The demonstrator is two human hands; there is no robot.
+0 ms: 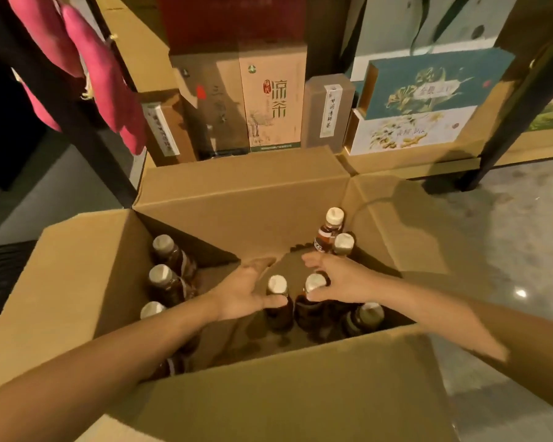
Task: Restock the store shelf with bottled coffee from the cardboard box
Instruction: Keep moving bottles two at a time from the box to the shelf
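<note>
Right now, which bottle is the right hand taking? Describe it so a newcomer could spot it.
In the open cardboard box on the floor, two white-capped dark bottles stand side by side mid-box. The bottle is the right one of the pair. Unlike its neighbour, which the open left hand only touches, the right hand curls round its cap.

The cardboard box [243, 199] stands open-topped, its floor bare along the far wall between the left-wall bottles [165, 279] and the corner pair [334, 224] at far right. The centre bottles [276, 287] stand close, a narrow gap between them. Beyond the far flap, tea cartons [270, 97] fill the shelf [406, 162] side by side.
</note>
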